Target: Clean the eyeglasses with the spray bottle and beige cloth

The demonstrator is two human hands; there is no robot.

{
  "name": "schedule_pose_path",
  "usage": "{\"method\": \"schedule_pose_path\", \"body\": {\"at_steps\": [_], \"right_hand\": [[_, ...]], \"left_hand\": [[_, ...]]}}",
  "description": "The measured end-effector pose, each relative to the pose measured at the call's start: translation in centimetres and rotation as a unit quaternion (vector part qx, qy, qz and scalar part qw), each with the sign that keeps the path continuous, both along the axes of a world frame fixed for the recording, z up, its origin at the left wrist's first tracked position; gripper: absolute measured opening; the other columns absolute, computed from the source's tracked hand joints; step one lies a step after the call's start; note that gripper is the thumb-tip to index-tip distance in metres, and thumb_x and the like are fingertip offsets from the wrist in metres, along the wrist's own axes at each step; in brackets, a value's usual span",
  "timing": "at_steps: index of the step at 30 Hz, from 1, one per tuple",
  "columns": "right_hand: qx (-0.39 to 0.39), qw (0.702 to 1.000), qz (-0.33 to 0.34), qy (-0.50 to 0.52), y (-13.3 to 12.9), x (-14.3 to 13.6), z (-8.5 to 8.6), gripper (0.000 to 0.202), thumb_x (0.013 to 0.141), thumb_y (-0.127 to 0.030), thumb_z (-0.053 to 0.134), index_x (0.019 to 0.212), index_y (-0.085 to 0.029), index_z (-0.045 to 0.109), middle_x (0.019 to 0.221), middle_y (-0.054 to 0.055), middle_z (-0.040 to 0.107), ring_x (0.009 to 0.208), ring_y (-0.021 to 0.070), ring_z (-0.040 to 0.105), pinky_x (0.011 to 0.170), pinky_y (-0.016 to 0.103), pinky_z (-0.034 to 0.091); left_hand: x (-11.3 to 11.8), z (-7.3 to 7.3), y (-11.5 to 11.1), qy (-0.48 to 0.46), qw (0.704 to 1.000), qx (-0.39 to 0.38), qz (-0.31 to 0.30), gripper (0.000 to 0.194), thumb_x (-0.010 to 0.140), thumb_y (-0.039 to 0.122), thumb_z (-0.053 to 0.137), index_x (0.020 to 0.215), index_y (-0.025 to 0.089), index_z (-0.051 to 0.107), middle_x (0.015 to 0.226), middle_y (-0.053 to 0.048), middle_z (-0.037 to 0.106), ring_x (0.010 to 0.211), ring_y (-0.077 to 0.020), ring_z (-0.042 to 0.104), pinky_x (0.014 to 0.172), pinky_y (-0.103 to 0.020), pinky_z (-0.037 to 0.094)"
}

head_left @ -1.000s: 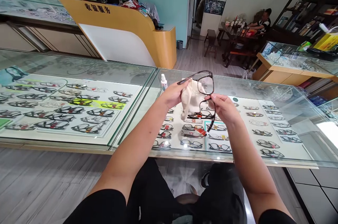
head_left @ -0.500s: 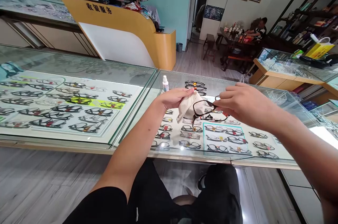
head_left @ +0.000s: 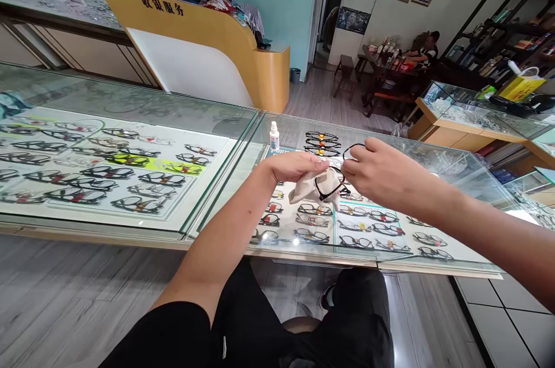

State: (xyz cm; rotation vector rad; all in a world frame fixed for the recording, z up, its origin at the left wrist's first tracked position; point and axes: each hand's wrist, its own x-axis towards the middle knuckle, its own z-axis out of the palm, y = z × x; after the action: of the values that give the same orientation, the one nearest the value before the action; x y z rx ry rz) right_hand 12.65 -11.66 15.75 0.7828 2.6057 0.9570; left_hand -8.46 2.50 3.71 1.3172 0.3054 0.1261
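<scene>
A cream cloth (head_left: pixel 303 188) hangs from my left hand (head_left: pixel 299 166), whose fingers are closed on it above the glass counter. Dark-framed glasses (head_left: pixel 328 195) lie against the cloth, one rim in front of it. My right hand (head_left: pixel 368 168) is pinched round the frame on the right side, and the other rim shows partly above its fingers. Behind my left hand a small white bottle (head_left: pixel 274 138) stands upright on the counter. Several stacked dark glasses (head_left: pixel 321 144) are just beyond both hands.
Under the glass top (head_left: pixel 234 183) lie rows of glasses. A wooden reception desk (head_left: pixel 273 76) with a person behind it stands beyond. Another person sits at a dark table (head_left: pixel 377 62) at the back right. More display cases (head_left: pixel 472 125) are on the right.
My right hand has moved left with the glasses, closer to my left hand. The glasses have turned and now overlap the cloth more. The camera view has shifted slightly.
</scene>
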Motion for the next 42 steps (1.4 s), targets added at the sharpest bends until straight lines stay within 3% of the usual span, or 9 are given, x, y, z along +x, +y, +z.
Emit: {"method": "schedule_pose_path", "body": {"at_steps": [6, 10, 13, 16, 20, 24, 29, 36, 42], "right_hand": [[0.058, 0.997, -0.023, 0.049, 1.2, 0.1, -0.4, 0.022, 0.1, -0.005, 0.066, 0.086, -0.018, 0.078, 0.077, 0.006, 0.069, 0.078, 0.0232, 0.051, 0.074, 0.04, 0.025], [0.082, 0.951, -0.1, 0.282, 0.0, 0.5, -0.7, 0.023, 0.108, -0.016, 0.06, 0.101, -0.016, 0.082, 0.08, 0.006, 0.072, 0.074, 0.0203, 0.052, 0.071, 0.038, 0.027], [-0.006, 0.823, -0.196, 0.532, -1.2, 0.5, -1.8, 0.037, 0.108, -0.042, 0.065, 0.083, -0.018, 0.079, 0.067, 0.002, 0.062, 0.063, 0.0155, 0.046, 0.064, 0.035, 0.027], [-0.154, 0.629, -0.242, 0.723, -1.3, 0.2, -4.1, 0.046, 0.101, -0.062, 0.071, 0.088, -0.02, 0.083, 0.061, -0.003, 0.05, 0.058, 0.0128, 0.036, 0.059, 0.033, 0.025], [-0.262, 0.399, -0.206, 0.854, 0.3, -1.0, -7.6, 0.049, 0.085, -0.068, 0.085, 0.095, -0.021, 0.087, 0.061, -0.005, 0.039, 0.062, 0.0128, 0.029, 0.06, 0.033, 0.024], [-0.31, 0.275, -0.154, 0.897, 2.0, -1.7, -9.3, 0.043, 0.08, -0.06, 0.092, 0.099, -0.022, 0.089, 0.063, -0.006, 0.037, 0.063, 0.012, 0.027, 0.06, 0.031, 0.025], [-0.321, 0.258, -0.144, 0.9, 3.4, -1.1, -9.6, 0.046, 0.076, -0.059, 0.094, 0.102, -0.022, 0.091, 0.067, -0.003, 0.057, 0.061, 0.0115, 0.035, 0.058, 0.03, 0.032], [-0.318, 0.237, -0.122, 0.91, 4.3, -0.5, -10.2, 0.049, 0.069, -0.062, 0.098, 0.096, -0.021, 0.091, 0.064, -0.003, 0.059, 0.057, 0.0091, 0.034, 0.052, 0.027, 0.03], [-0.308, 0.254, -0.115, 0.909, 4.1, 0.0, -11.3, 0.042, 0.073, -0.061, 0.096, 0.093, -0.024, 0.091, 0.072, 0.0, 0.066, 0.06, 0.0105, 0.042, 0.055, 0.028, 0.04]], "left_hand": [[0.9, -0.7, 0.1, -0.047, 0.996, -0.002, 0.077, 0.065, 0.079, 0.073, 0.09, 0.093, 0.01, 0.083, 0.086, -0.016, 0.083, 0.071, -0.0221, 0.077, 0.067, -0.031, 0.062], [1.5, -0.4, -0.5, -0.117, 0.985, -0.021, 0.122, 0.065, 0.082, 0.074, 0.087, 0.091, 0.01, 0.08, 0.087, -0.017, 0.083, 0.074, -0.0235, 0.078, 0.069, -0.032, 0.062], [1.6, 0.1, -1.1, -0.14, 0.98, -0.031, 0.134, 0.065, 0.083, 0.074, 0.086, 0.088, 0.01, 0.079, 0.087, -0.016, 0.083, 0.076, -0.0221, 0.078, 0.072, -0.032, 0.062], [1.6, 0.4, -1.6, -0.135, 0.982, -0.041, 0.127, 0.066, 0.08, 0.076, 0.087, 0.084, 0.011, 0.078, 0.082, -0.013, 0.081, 0.072, -0.0201, 0.076, 0.072, -0.03, 0.061], [1.9, 0.5, -2.0, -0.124, 0.985, -0.04, 0.116, 0.068, 0.077, 0.077, 0.089, 0.079, 0.01, 0.077, 0.076, -0.012, 0.079, 0.069, -0.0194, 0.074, 0.07, -0.029, 0.059], [2.4, 0.4, -2.5, -0.126, 0.98, -0.017, 0.151, 0.068, 0.076, 0.075, 0.091, 0.082, 0.009, 0.079, 0.081, -0.014, 0.081, 0.07, -0.0181, 0.074, 0.069, -0.026, 0.058], [2.6, -0.1, -2.6, -0.126, 0.977, -0.014, 0.174, 0.068, 0.081, 0.076, 0.087, 0.086, 0.009, 0.078, 0.08, -0.013, 0.08, 0.068, -0.0168, 0.073, 0.067, -0.025, 0.057], [3.1, -0.4, -3.1, -0.132, 0.974, -0.021, 0.184, 0.056, 0.081, 0.065, 0.093, 0.093, 0.012, 0.078, 0.083, -0.011, 0.081, 0.074, -0.018, 0.074, 0.076, -0.027, 0.058], [3.9, -0.7, -3.6, -0.123, 0.97, -0.04, 0.208, 0.063, 0.082, 0.073, 0.089, 0.091, 0.012, 0.076, 0.077, -0.008, 0.077, 0.068, -0.0162, 0.071, 0.068, -0.026, 0.055]]}}
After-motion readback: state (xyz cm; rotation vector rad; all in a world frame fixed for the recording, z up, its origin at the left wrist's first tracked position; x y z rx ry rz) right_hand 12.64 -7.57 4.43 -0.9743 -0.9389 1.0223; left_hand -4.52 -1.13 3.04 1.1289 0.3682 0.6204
